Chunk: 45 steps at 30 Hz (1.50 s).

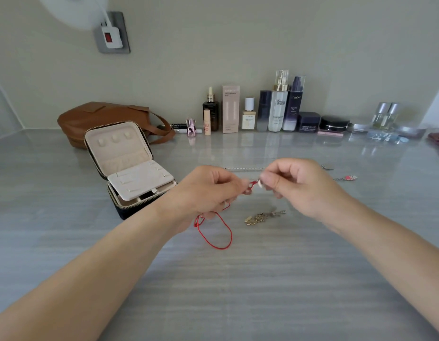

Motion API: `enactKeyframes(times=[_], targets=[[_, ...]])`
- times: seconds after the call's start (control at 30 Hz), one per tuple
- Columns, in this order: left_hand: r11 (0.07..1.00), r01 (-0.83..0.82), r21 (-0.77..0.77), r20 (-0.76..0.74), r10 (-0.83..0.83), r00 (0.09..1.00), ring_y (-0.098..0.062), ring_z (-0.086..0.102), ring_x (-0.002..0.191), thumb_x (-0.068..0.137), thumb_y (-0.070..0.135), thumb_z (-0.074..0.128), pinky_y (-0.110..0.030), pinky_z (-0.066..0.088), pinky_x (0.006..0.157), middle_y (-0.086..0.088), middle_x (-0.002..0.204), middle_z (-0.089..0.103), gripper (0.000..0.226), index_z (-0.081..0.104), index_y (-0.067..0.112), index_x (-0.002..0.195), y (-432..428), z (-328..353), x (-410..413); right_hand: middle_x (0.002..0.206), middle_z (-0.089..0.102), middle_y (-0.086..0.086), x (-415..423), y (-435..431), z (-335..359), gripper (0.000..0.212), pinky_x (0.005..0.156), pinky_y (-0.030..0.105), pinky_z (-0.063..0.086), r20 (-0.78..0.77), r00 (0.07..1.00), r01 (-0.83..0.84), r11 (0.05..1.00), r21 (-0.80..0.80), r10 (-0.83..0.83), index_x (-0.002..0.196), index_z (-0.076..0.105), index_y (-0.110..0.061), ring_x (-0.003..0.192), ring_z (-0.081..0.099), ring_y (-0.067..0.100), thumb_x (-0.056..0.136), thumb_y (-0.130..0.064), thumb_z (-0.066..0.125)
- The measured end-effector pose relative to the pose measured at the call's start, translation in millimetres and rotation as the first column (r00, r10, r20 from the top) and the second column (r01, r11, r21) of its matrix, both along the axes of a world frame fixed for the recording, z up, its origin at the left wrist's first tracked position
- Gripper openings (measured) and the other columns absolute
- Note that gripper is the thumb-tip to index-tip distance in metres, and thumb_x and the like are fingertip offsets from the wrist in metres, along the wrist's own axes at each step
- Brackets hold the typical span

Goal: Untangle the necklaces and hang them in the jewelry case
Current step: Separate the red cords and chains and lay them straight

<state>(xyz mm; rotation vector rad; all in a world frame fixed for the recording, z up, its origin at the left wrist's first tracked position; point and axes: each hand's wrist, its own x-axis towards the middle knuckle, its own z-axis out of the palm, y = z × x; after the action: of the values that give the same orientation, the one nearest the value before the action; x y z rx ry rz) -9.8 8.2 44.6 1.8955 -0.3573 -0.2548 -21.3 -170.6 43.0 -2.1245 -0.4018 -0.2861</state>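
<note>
A red cord necklace [223, 232] hangs in a loop from my left hand [208, 190], whose fingers pinch it above the table. My right hand [297, 185] pinches the cord's other end, with a small white piece at the fingertips, between the two hands. A gold chain piece [262, 216] lies bunched on the table under my hands. A silver chain [245, 168] lies stretched out behind them. A piece with a red charm [349, 178] lies to the right. The jewelry case [130, 166] stands open at the left, its cream lid raised.
A brown leather bag [103, 119] lies behind the case. A row of cosmetic bottles and jars [277, 107] lines the wall at the back. The grey table [238, 291] stretches toward me. A wall socket with a plug [112, 35] is up at the left.
</note>
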Motion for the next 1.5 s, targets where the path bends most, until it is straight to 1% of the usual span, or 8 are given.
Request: enactKeyframes(times=[0.3,0.47,0.67,0.8,0.93,1.17,1.3,1.5], targets=[[0.997,-0.046,-0.061,0.034,0.049,0.998,-0.011,0.041,0.046,0.089,0.018,0.057,-0.026,0.029,0.052,0.008,0.051,0.056,0.018,0.068,0.01,0.077,13,5,9,0.049,0.059,-0.007,14,-27,16,0.025,0.046,0.015,0.038,-0.217,0.974,0.186,0.801,0.57,-0.071,0.073,0.055,-0.011,0.042,0.047,0.001,0.095,-0.006,0.045],[0.993,-0.115,-0.028,0.05,0.116,0.992,-0.006,0.043,0.042,0.086,0.019,0.063,-0.017,0.032,0.045,0.006,0.056,0.06,0.013,0.068,0.014,0.075,20,6,15,0.049,0.058,-0.007,18,-43,24,0.02,0.044,0.012,0.039,-0.233,0.972,0.178,0.738,0.651,-0.029,0.077,0.058,-0.01,0.042,0.047,0.002,0.092,-0.002,0.047],[0.979,-0.186,-0.088,0.002,0.187,0.982,-0.005,0.039,0.039,0.087,0.017,0.06,-0.02,0.033,0.043,0.008,0.051,0.055,0.015,0.068,0.011,0.077,32,6,26,0.055,0.058,-0.004,25,-79,34,0.02,0.044,0.014,0.037,-0.266,0.949,0.309,0.682,0.663,-0.171,0.077,0.056,-0.016,0.045,0.046,0.004,0.093,-0.007,0.048],[0.969,-0.245,-0.032,0.055,0.246,0.968,-0.011,0.04,0.044,0.087,0.015,0.061,-0.023,0.034,0.048,0.001,0.057,0.06,0.014,0.07,0.01,0.077,34,1,30,0.069,0.053,0.002,30,-107,30,0.021,0.045,0.017,0.033,-0.356,0.894,0.423,0.775,0.47,-0.272,0.075,0.055,-0.015,0.045,0.045,0.005,0.093,-0.007,0.049],[0.898,-0.34,0.28,0.39,0.217,0.895,0.0,0.049,0.042,0.083,0.015,0.064,-0.01,0.037,0.045,0.009,0.056,0.061,0.013,0.069,0.016,0.072,27,-13,30,0.068,0.056,0.005,32,-126,22,0.019,0.046,0.02,0.032,-0.393,0.809,0.507,0.857,0.09,-0.437,0.074,0.058,-0.012,0.053,0.043,0.011,0.091,-0.005,0.053],[0.814,-0.393,0.428,0.494,0.154,0.856,-0.006,0.053,0.066,0.085,0.016,0.061,-0.004,0.032,0.055,0.011,0.072,0.06,0.011,0.071,0.018,0.084,16,-28,32,0.064,0.062,0.005,36,-133,6,0.015,0.04,0.014,0.03,-0.418,0.692,0.485,0.808,-0.335,-0.589,0.073,0.064,-0.006,0.047,0.05,0.009,0.086,-0.007,0.058],[0.772,-0.432,0.466,0.5,0.173,0.848,-0.011,0.057,0.08,0.088,0.012,0.053,-0.013,0.036,0.061,0.008,0.079,0.063,0.019,0.069,0.022,0.089,16,-29,31,0.072,0.066,0.011,38,-134,4,0.016,0.04,0.015,0.03,-0.406,0.654,0.489,0.766,-0.417,-0.638,0.068,0.063,-0.007,0.05,0.051,0.012,0.084,-0.005,0.059],[0.759,-0.466,0.454,0.541,0.181,0.822,-0.011,0.053,0.076,0.087,0.013,0.056,-0.018,0.034,0.068,0.002,0.09,0.066,0.015,0.069,0.017,0.094,15,-32,30,0.069,0.064,0.011,38,-127,6,0.015,0.034,0.013,0.033,-0.354,0.633,0.418,0.689,-0.592,-0.689,0.088,0.069,0.001,0.051,0.05,0.016,0.084,-0.011,0.059]])
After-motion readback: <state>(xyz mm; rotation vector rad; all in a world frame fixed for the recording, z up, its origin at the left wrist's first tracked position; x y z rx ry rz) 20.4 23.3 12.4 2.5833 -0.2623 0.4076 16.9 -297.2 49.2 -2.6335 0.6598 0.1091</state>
